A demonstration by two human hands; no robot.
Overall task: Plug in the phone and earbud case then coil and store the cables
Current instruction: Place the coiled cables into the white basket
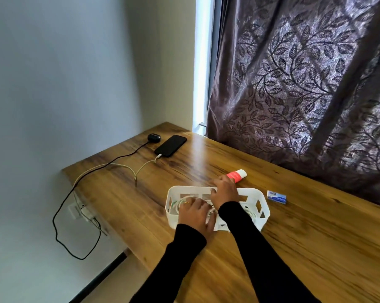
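A black cable (60,212) hangs off the table's (294,226) left edge and runs up to the dark earbud case (154,137) near the far left corner; beside it lies the black phone (170,145) with a pale cable (121,165) plugged in. Near the front edge, the left hand (195,213) rests inside the white basket (259,209) on coiled white cables (180,201), fingers curled over them; the right hand (225,191) grips the basket's far rim. A red-and-white tube (237,174) and small blue box (277,197) lie just beyond.

Long black sleeves (261,248) cover both forearms to the wrists; a gold ring (187,202) circles one of the left fingers.
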